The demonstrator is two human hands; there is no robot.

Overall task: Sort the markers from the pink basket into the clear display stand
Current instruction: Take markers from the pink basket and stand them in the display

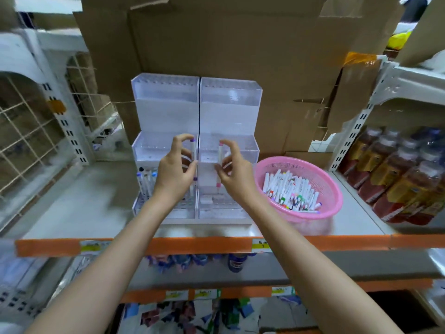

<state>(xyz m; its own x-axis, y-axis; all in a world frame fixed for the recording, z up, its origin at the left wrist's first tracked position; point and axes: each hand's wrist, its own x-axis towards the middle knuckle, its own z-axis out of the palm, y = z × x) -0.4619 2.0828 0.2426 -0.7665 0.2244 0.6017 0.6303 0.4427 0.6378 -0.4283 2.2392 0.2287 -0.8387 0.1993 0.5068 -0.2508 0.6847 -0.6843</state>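
Purple-capped marker [192, 150] pinched by left grip [174, 172], pink-capped marker [219, 151] by right grip [237, 173], barrels partly hidden

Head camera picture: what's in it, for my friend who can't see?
The left hand holds a purple-capped marker and the right hand a pink-capped marker, both upright before the clear display stand. The pink basket of markers sits right of it.

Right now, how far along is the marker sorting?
Early. Done: a few markers stand in the lower left tier of the clear display stand. In hand: the left hand holds a purple-capped marker, the right hand a pink-capped marker. Left: loose markers fill the pink basket.
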